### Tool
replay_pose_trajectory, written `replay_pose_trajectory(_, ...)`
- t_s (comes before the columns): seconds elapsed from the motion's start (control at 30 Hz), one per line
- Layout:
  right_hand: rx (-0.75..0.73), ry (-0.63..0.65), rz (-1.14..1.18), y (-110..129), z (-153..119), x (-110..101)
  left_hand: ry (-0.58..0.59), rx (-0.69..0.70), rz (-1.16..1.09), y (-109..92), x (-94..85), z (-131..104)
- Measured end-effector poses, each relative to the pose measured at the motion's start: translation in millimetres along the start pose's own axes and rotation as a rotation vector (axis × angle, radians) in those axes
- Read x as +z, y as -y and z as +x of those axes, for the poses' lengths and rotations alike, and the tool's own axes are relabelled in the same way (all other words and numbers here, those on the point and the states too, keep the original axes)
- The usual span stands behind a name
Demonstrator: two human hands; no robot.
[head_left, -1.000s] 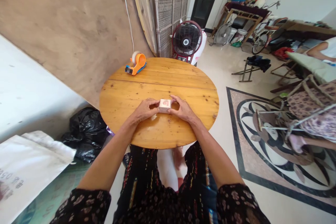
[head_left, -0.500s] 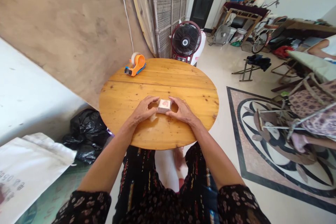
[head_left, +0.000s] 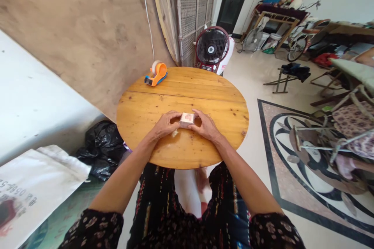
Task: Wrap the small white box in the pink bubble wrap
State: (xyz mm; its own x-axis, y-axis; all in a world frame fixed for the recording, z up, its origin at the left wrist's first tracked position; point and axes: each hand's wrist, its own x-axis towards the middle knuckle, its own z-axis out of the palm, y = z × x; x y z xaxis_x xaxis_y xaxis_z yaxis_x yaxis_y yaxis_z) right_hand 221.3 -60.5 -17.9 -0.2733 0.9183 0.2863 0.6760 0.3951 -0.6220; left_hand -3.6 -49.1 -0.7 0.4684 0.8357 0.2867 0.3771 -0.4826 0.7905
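A small white box (head_left: 187,119) with a reddish print on its top face lies near the middle of the round wooden table (head_left: 175,155). My left hand (head_left: 168,123) grips its left end between thumb and fingers. At the opposite end, my right hand (head_left: 205,125) has its thumb and fingers closed on the box too. Just below my left thumb there is a pale little patch (head_left: 174,133) on the wood; I cannot make out what it is. Farther back on the left stands an orange and blue tape dispenser (head_left: 159,74) with a roll of tape in it.
A dark red fan (head_left: 212,46) stands behind the table. Black plastic bags (head_left: 102,144) and a white sack (head_left: 37,183) sit low on the left. A folding stool (head_left: 280,81) with dark cloth and a chair (head_left: 353,124) are on the right, where another person is partly visible.
My view has turned slightly left, so the whole scene sits a little farther right. Both hands stay on the box's ends, with little visible movement on the table.
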Motion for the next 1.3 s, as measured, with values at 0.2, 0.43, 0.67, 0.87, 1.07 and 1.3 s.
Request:
replay_pose_trajectory(0.2, -0.012, -0.006, 0.004, -1, 0, 2, -0.065, -0.007, 0.027, 10, 7.3, -1)
replay_pose_trajectory(0.43, -0.015, -0.001, 0.009, -1, 1, 1, -0.074, 0.087, 0.086, 14, 9.6, -1)
replay_pose_trajectory(0.67, -0.033, -0.011, 0.013, -4, 1, 4, -0.025, 0.12, 0.125, 14, 6.7, -3)
replay_pose_trajectory(0.87, -0.039, -0.015, 0.0, -3, 0, 4, -0.034, 0.165, 0.146, 18, 8.2, -2)
replay_pose_trajectory(1.07, -0.045, -0.001, -0.005, 0, 0, 1, -0.042, 0.151, 0.14, 12, 7.2, -3)
replay_pose_trajectory(1.3, -0.025, 0.024, -0.034, -1, 0, 1, -0.006, 0.199, 0.182, 17, 9.0, -3)
